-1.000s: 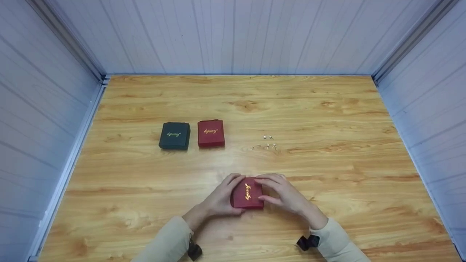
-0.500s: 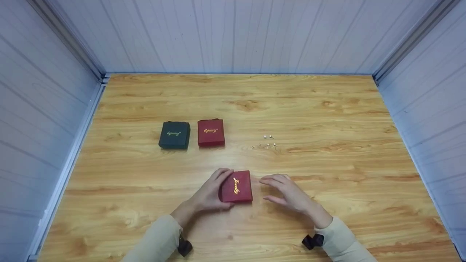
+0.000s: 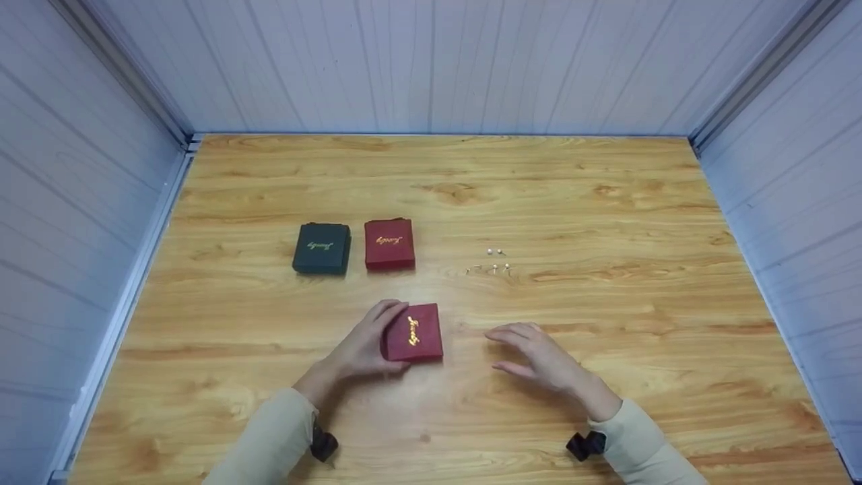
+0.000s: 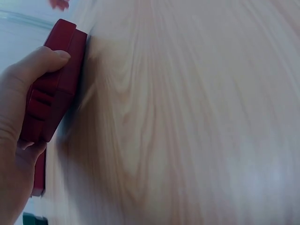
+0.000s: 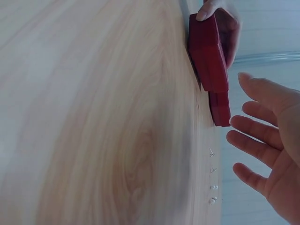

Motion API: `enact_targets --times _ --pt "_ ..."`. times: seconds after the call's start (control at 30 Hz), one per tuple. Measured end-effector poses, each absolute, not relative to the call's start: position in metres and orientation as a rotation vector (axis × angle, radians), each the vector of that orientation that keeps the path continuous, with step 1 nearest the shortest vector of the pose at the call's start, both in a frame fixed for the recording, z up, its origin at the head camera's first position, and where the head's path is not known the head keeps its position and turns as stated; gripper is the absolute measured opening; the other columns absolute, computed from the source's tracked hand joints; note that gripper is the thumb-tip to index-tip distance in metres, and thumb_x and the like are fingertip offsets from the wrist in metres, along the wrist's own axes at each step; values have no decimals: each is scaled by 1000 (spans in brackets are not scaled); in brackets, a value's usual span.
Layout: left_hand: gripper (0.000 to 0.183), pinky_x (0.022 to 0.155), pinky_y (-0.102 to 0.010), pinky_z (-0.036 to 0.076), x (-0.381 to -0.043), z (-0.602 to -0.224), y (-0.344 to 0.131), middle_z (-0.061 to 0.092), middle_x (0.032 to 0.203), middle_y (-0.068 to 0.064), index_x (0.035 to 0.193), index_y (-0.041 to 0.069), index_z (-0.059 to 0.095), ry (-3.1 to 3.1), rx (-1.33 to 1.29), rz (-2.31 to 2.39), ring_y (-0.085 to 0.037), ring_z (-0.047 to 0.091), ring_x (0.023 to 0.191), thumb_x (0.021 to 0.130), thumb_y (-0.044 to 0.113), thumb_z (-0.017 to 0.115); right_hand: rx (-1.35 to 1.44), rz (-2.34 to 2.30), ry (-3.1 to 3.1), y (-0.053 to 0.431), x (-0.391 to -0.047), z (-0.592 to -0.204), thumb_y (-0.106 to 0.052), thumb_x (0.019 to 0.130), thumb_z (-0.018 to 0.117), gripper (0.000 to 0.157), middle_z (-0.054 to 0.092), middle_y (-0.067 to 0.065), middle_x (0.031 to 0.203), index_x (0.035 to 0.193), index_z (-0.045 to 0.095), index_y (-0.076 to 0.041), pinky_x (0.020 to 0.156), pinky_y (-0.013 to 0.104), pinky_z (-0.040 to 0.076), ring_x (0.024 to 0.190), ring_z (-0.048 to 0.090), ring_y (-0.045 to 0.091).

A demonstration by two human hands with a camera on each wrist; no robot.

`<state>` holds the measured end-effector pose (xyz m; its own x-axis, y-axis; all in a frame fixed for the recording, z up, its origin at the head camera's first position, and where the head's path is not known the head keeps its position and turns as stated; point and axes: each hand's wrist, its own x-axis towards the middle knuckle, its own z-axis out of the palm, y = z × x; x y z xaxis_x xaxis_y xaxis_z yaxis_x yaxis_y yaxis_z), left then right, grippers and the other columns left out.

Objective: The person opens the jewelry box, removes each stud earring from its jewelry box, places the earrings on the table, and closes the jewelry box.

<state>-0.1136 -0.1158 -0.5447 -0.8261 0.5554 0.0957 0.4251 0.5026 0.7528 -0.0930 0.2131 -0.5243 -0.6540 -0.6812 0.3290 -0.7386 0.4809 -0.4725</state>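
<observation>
My left hand [image 3: 363, 342] grips a red jewelry box [image 3: 416, 333] with gold lettering by its left side, thumb at the near edge and fingers at the far edge. In the left wrist view the thumb lies along the side of the red box [image 4: 63, 70], close over the table. My right hand [image 3: 535, 357] hovers to the right of the box, apart from it, with nothing in its fingers. The right wrist view shows that hand's fingers [image 5: 255, 129] loosely spread.
A dark green jewelry box [image 3: 322, 248] and a second red jewelry box [image 3: 390, 244] sit side by side farther back. Several small stud earrings [image 3: 495, 268] lie on the wooden table [image 3: 606, 269] right of them. Pale panel walls [image 3: 431, 67] enclose the back and sides.
My left hand has carried the red box to the left and slightly away from me. My right hand has let go of the box and stays at the right.
</observation>
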Motion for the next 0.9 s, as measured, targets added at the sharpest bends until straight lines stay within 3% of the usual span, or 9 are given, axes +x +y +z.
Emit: enact_targets --times 0.23,0.6,0.9 --pt "94 97 -40 32 -122 -546 -129 34 129 -6 134 4 34 2600 879 1247 -19 35 115 57 29 82 1258 888 -2616 217 -95 -525 -23 74 70 43 59 4 107 112 58 -4 85 38 39 98 52 20" --pt "94 96 -46 31 -133 -543 -145 29 133 -8 136 7 31 2547 867 1194 -24 32 119 60 34 80 1265 819 -2613 225 -103 -522 -24 74 70 44 59 7 106 111 58 -3 84 39 39 98 53 22" --pt "95 99 -41 28 -137 -544 -150 31 134 -1 136 10 32 2533 821 1209 -17 29 121 58 32 81 1210 807 -2646 233 -118 -515 -21 73 71 44 59 9 106 110 58 -2 83 42 41 97 53 25"
